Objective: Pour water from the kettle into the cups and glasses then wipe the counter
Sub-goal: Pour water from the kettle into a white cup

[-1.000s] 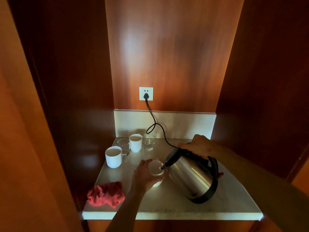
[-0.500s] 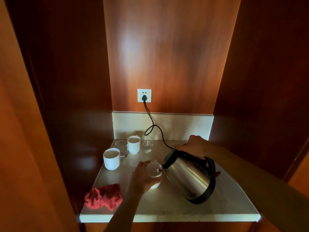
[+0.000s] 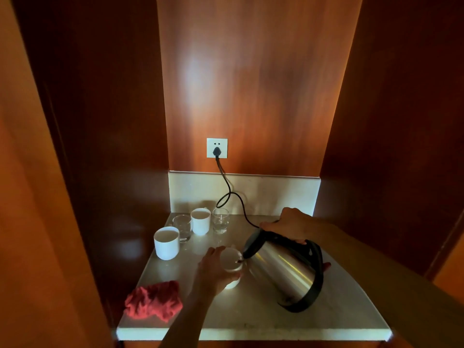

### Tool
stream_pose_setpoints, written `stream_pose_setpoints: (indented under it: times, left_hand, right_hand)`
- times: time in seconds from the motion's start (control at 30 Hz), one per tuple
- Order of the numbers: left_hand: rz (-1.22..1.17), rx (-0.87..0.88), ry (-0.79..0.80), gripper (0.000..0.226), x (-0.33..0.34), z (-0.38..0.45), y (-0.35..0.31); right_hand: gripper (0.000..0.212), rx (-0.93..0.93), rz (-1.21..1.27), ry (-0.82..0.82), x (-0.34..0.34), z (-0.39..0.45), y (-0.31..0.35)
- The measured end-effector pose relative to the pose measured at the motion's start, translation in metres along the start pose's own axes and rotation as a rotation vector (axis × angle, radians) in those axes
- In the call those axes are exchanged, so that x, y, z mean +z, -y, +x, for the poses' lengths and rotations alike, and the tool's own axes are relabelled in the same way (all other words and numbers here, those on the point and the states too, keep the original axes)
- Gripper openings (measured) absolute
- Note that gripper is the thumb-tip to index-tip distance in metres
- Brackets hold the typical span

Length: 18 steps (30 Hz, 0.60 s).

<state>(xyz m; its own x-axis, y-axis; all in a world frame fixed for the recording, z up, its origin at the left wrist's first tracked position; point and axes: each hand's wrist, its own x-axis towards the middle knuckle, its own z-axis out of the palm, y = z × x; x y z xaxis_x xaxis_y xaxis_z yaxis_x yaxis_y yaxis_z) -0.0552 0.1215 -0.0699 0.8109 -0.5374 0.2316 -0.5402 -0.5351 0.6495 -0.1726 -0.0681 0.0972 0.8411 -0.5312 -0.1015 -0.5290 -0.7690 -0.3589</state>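
Glossy steel kettle (image 3: 283, 272); matt stone counter (image 3: 251, 320); rough red cloth (image 3: 154, 301); polished wood walls (image 3: 251, 84).

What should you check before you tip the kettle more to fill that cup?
1. Spout over the cup: ok. The kettle spout sits right at the rim of the white cup.
2. Cup held steady: ok. The left hand wraps around it.
3. Kettle grip: ok. The right hand holds the top handle.
4. How full the cup is: cannot tell, the inside is too bright to read.
5. Cord clear of the kettle: cannot tell. The black cord runs from the wall socket behind the right hand.
6. Cloth ready for wiping: ok. The red cloth lies at the counter's front left.
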Motion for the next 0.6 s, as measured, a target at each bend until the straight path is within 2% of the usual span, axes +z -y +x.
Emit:
stream_pose_setpoints:
  times: [0.23, 0.6]
  left_hand:
    - [-0.069, 0.006, -0.067, 0.07, -0.001, -0.007, -0.005]
    - [-0.049, 0.013, -0.015, 0.083, -0.001, -0.004, 0.0]
  right_hand:
    - [0.056, -0.017, -0.013, -0.006, -0.003, -0.01, 0.003]
    - [0.054, -0.032, -0.029, 0.004, -0.004, -0.013, 0.007]
